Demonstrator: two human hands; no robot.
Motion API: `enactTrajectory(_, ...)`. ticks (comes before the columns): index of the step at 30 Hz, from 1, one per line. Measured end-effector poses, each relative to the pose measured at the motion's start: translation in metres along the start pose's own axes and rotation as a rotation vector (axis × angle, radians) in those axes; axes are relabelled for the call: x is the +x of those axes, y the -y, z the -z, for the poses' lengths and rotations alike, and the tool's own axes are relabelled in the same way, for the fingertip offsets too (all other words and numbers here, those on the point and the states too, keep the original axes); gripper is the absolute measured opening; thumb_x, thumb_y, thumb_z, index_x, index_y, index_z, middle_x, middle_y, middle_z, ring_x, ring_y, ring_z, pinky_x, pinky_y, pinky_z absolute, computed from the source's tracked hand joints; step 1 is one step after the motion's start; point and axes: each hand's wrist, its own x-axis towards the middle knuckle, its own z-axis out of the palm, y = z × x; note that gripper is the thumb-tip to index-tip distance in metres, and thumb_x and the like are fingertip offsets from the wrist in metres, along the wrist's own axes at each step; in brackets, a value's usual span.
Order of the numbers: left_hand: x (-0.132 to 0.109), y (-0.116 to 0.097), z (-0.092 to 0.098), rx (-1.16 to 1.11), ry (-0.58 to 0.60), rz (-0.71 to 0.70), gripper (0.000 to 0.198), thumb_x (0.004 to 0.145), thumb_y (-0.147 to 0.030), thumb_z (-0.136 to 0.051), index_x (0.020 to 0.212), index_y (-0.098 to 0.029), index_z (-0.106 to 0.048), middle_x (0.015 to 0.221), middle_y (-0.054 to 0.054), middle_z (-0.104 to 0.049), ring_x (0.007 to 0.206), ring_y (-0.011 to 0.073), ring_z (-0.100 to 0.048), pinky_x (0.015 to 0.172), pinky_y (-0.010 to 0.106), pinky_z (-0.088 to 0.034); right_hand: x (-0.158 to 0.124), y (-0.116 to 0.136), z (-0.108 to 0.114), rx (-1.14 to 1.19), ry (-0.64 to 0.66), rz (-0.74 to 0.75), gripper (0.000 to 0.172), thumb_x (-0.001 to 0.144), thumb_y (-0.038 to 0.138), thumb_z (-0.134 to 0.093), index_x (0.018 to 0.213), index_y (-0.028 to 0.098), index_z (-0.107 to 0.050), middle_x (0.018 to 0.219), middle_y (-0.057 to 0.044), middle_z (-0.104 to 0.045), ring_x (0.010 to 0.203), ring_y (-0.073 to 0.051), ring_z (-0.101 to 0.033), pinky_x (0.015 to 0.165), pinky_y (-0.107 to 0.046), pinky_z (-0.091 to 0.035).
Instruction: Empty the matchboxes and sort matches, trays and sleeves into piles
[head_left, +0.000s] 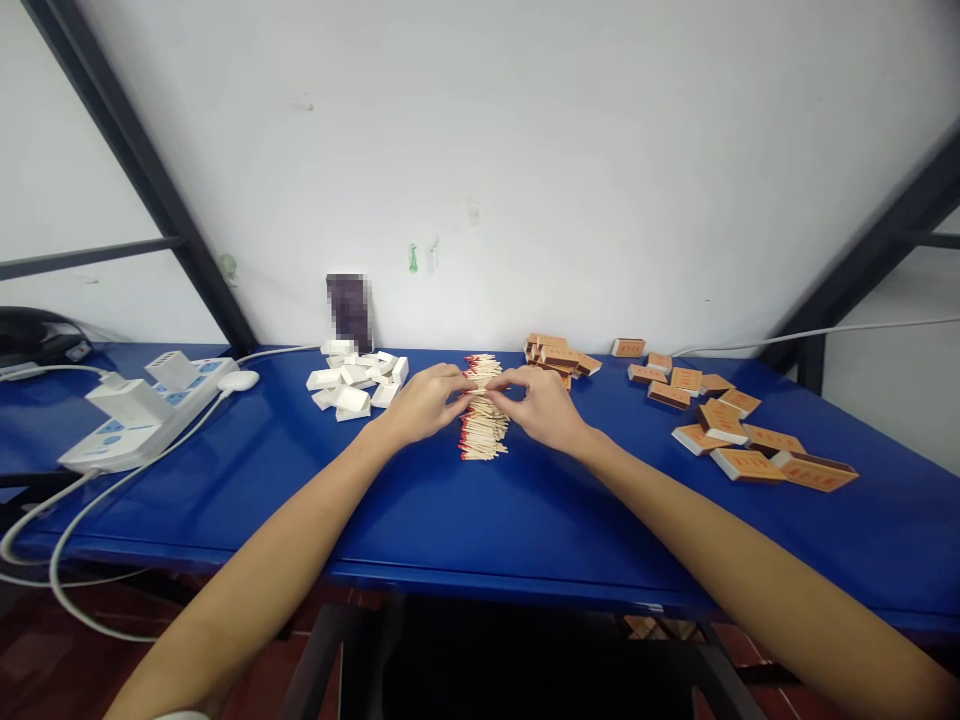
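A pile of red-tipped matchsticks (pixel 482 432) lies in the middle of the blue table (pixel 465 520). My left hand (pixel 424 402) and my right hand (pixel 540 403) meet over the top of the pile, fingers pinched together on a small bunch of matchsticks held between them. To the left of my left hand sits a heap of white inner matchbox trays (pixel 355 384). Orange matchbox sleeves (pixel 559 357) are stacked just behind my right hand, and more orange matchboxes (pixel 742 430) lie scattered to the right.
A white power strip (pixel 142 410) with plugged adapters and trailing cables sits at the table's left. A black device (pixel 34 335) is at the far left. A white wall and dark diagonal frame bars (pixel 150 180) stand behind the table.
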Motion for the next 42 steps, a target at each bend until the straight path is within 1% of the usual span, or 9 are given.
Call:
enactTrajectory(3,-0.002,0.002,0.008,-0.06,0.025,0.067,0.018,0.087,-0.024,-0.058,0.098,-0.018,-0.07,0.086,0.005,-0.066,0.077,0.018,-0.059,0.072,0.029,-0.044,0.0,-0.003,-0.001,-0.007,-0.014,-0.038,0.011,0.084,0.02,-0.065,0.08,0.023,-0.075,0.081,-0.001,-0.077,0.072,-0.019,-0.067,0.071,-0.034,-0.049)
enactTrajectory(8,-0.006,0.013,0.019,-0.13,0.223,0.225,0.013,0.072,-0.023,-0.065,0.082,-0.018,-0.072,0.068,0.0,-0.063,0.06,0.014,-0.054,0.059,0.026,-0.039,-0.001,-0.01,-0.004,-0.056,-0.052,-0.025,0.01,0.083,0.021,-0.067,0.079,0.024,-0.075,0.082,-0.003,-0.077,0.077,-0.022,-0.065,0.076,-0.038,-0.049)
enactTrajectory(12,-0.008,0.02,0.014,-0.267,0.319,0.275,0.024,0.071,-0.031,-0.069,0.091,-0.019,-0.075,0.064,-0.001,-0.062,0.056,0.0129,-0.054,0.054,0.024,-0.038,-0.003,-0.013,-0.007,-0.07,-0.031,0.005,0.009,0.084,0.021,-0.068,0.08,0.024,-0.075,0.083,-0.003,-0.076,0.081,-0.023,-0.063,0.078,-0.041,-0.049)
enactTrajectory(16,-0.008,0.019,0.005,-0.358,0.366,0.28,0.022,0.075,-0.032,-0.067,0.09,-0.017,-0.075,0.058,-0.002,-0.06,0.05,0.0114,-0.051,0.051,0.023,-0.036,-0.003,-0.015,-0.008,-0.083,-0.024,0.026,0.009,0.085,0.02,-0.067,0.082,0.024,-0.074,0.085,-0.004,-0.076,0.082,-0.024,-0.063,0.079,-0.042,-0.048)
enactTrajectory(24,-0.008,0.02,0.006,-0.357,0.335,0.284,0.016,0.078,-0.031,-0.064,0.079,-0.017,-0.071,0.055,-0.003,-0.057,0.049,0.0101,-0.047,0.051,0.023,-0.036,-0.003,-0.016,-0.009,-0.11,0.0,0.02,0.008,0.084,0.02,-0.067,0.086,0.023,-0.074,0.085,-0.005,-0.075,0.084,-0.024,-0.062,0.079,-0.041,-0.049)
enactTrajectory(28,-0.006,0.017,0.013,-0.325,0.233,0.279,0.013,0.078,-0.028,-0.063,0.081,-0.017,-0.07,0.066,-0.001,-0.064,0.059,0.0119,-0.053,0.058,0.024,-0.041,-0.003,-0.014,-0.007,-0.104,-0.006,0.036,0.008,0.084,0.02,-0.066,0.087,0.022,-0.074,0.085,-0.005,-0.075,0.083,-0.024,-0.062,0.079,-0.041,-0.049)
enactTrajectory(32,-0.002,0.005,0.016,-0.321,0.093,0.237,0.011,0.079,-0.026,-0.063,0.08,-0.016,-0.07,0.078,0.002,-0.071,0.068,0.0136,-0.06,0.067,0.026,-0.047,-0.003,-0.011,-0.005,-0.094,-0.014,0.063,0.01,0.085,0.019,-0.063,0.086,0.022,-0.072,0.087,-0.005,-0.075,0.082,-0.023,-0.062,0.079,-0.039,-0.048)
enactTrajectory(36,0.0,-0.006,0.017,-0.313,0.039,0.219,0.013,0.081,-0.027,-0.065,0.082,-0.016,-0.072,0.077,0.003,-0.072,0.066,0.0129,-0.06,0.066,0.025,-0.048,-0.002,-0.009,0.0,-0.078,-0.068,0.059,0.014,0.088,0.02,-0.058,0.084,0.021,-0.072,0.086,-0.004,-0.075,0.079,-0.021,-0.063,0.076,-0.038,-0.047)
enactTrajectory(42,-0.001,-0.008,0.01,-0.313,0.067,0.184,0.013,0.083,-0.027,-0.064,0.083,-0.016,-0.072,0.078,0.003,-0.071,0.065,0.0119,-0.059,0.064,0.025,-0.047,0.007,0.004,0.025,-0.046,-0.206,0.006,0.015,0.087,0.02,-0.056,0.085,0.021,-0.071,0.086,-0.004,-0.075,0.082,-0.022,-0.066,0.079,-0.039,-0.05)
